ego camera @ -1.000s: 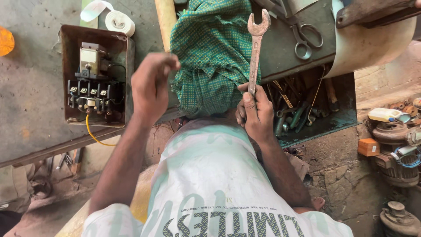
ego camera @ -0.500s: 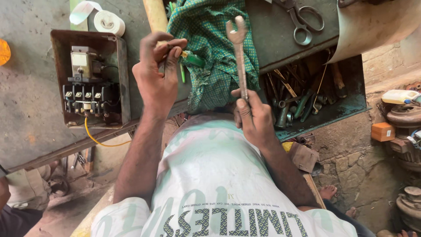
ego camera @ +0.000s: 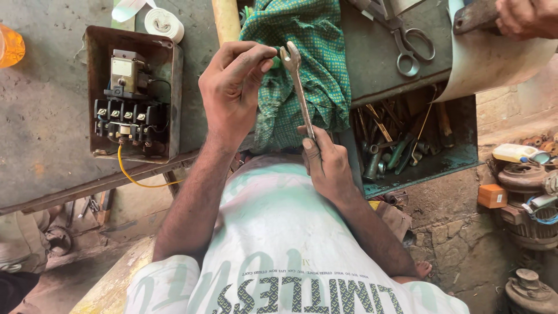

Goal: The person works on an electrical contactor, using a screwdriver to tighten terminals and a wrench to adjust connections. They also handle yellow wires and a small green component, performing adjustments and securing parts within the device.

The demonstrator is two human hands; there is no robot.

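My right hand [ego camera: 326, 166] grips the lower shaft of an open-ended steel wrench [ego camera: 299, 87], held upright over a green checked cloth [ego camera: 317, 75]. My left hand [ego camera: 229, 93] is raised beside the wrench's top jaw. Its thumb and fingertips pinch a small green piece [ego camera: 275, 58] right against that jaw. What the piece is I cannot make out. Both forearms reach up from my white printed shirt [ego camera: 279, 232].
An open rusty electrical box [ego camera: 131, 99] with a contactor and a yellow wire [ego camera: 131, 174] lies at left, near a white tape roll [ego camera: 164, 23]. Scissors [ego camera: 410, 46] lie on the grey bench. A drawer of tools [ego camera: 407, 145] stands open. Another person's hand [ego camera: 526, 17] is at top right. Old motors [ego camera: 523, 180] sit at right.
My left hand has risen from in front of the cloth to the wrench's jaw and now pinches a green piece there. The wrench has shifted left and tilted slightly.
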